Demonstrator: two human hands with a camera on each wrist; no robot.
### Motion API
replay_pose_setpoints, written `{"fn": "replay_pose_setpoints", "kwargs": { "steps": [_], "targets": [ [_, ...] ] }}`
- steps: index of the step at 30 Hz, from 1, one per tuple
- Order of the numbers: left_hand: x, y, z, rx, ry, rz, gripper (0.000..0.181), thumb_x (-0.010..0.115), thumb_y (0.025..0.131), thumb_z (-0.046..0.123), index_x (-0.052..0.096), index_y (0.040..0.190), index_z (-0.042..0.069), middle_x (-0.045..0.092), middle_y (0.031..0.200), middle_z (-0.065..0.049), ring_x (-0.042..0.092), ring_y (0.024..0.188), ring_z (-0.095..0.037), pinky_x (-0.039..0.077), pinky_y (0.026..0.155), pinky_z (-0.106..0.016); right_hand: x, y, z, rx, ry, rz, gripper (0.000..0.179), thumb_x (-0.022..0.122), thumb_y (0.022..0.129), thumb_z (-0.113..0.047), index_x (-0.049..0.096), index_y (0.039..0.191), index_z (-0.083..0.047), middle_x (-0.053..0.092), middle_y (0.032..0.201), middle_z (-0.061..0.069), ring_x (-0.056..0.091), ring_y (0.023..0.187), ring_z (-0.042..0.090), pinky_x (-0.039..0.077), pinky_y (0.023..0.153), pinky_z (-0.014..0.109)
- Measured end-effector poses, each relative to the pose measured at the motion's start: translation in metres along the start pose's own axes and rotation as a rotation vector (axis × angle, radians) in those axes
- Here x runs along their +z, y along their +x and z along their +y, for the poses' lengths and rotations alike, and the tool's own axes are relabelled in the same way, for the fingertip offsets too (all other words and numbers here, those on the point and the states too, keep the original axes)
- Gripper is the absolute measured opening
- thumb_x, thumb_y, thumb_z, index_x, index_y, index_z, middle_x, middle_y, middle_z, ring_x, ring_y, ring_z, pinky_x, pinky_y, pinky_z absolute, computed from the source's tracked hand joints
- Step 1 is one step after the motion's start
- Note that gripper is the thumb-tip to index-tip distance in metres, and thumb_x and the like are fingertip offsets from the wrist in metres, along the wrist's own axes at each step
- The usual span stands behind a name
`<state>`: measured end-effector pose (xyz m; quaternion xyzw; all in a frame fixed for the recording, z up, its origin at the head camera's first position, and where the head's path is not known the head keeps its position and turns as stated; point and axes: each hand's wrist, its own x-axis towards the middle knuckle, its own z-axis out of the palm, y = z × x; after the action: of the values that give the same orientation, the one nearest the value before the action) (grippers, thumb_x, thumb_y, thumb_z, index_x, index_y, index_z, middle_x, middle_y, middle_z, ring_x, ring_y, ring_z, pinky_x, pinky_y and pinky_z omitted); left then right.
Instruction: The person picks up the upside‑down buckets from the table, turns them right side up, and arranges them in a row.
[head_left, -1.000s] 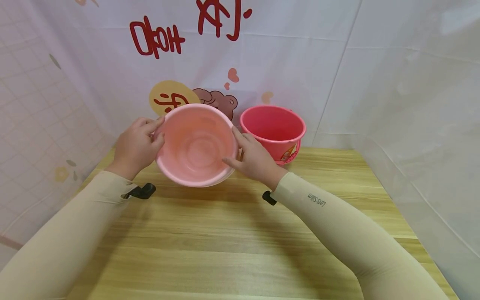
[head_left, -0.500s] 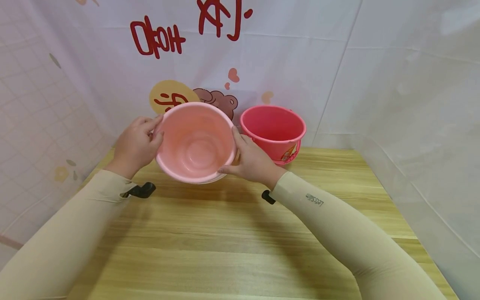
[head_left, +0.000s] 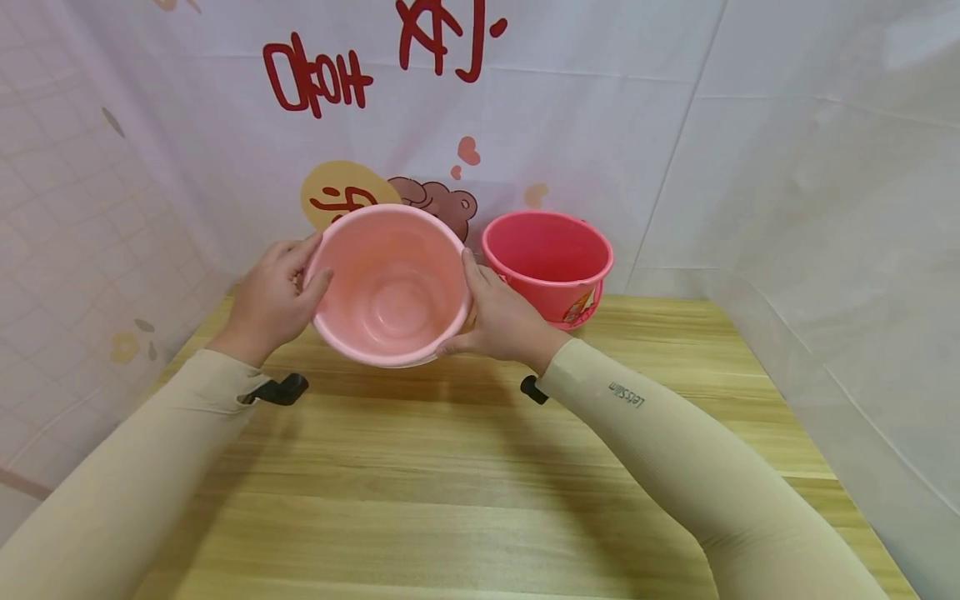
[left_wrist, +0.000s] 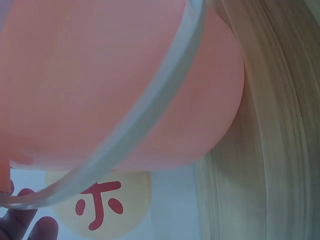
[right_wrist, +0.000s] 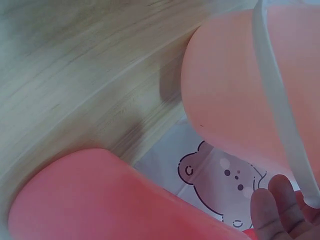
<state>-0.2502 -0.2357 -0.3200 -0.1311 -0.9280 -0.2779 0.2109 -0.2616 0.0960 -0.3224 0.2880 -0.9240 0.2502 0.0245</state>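
A light pink bucket (head_left: 393,283) is tilted with its mouth facing me, above the far left part of the table. My left hand (head_left: 268,300) grips its rim on the left, thumb over the edge. On the opposite side my right hand (head_left: 508,323) holds the rim, its thumb along the lower right edge. The bucket's white handle (left_wrist: 145,112) curves across its outer wall in the left wrist view. Fingertips (right_wrist: 280,200) of the right hand show beside the handle's end in the right wrist view. The bucket's inside holds nothing visible.
A darker pink bucket (head_left: 551,275) with a sticker stands upright at the back, right of the held one. Behind the wooden table (head_left: 450,500) hangs a white printed cloth (head_left: 585,100). White sheeting (head_left: 847,208) borders the right side, patterned cloth (head_left: 82,208) the left.
The light pink bucket has risen slightly and shifted its tilt a little. My right thumb has slid from over the bucket's inside down to its lower rim. The darker bucket stays put.
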Motion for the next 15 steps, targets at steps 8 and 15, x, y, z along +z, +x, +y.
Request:
{"fn": "replay_pose_setpoints", "kwargs": {
  "steps": [8,15],
  "targets": [
    [0.0034,-0.0014,-0.0023,0.007,-0.048,-0.063,0.078,0.060,0.104,0.045,0.027,0.168,0.014,0.046,0.159,-0.023,0.058,0.114,-0.040,0.056,0.089,-0.060,0.0013,0.0011,0.0000,0.017,-0.045,0.015,0.147,0.090,0.069,-0.067,0.000,0.170,-0.009,0.030,0.172,0.008,0.039,0.151,0.024,0.046,0.119,0.043],
    [0.0075,-0.0037,-0.0096,0.056,-0.123,-0.140,0.095,0.065,0.101,0.051,0.010,0.171,0.016,0.026,0.173,-0.016,0.044,0.145,-0.045,0.045,0.111,-0.068,0.0034,0.0005,0.0027,0.023,-0.055,0.041,0.140,0.089,0.073,-0.064,0.004,0.171,-0.011,0.039,0.165,0.013,0.046,0.141,0.024,0.053,0.112,0.044]
  ]
}}
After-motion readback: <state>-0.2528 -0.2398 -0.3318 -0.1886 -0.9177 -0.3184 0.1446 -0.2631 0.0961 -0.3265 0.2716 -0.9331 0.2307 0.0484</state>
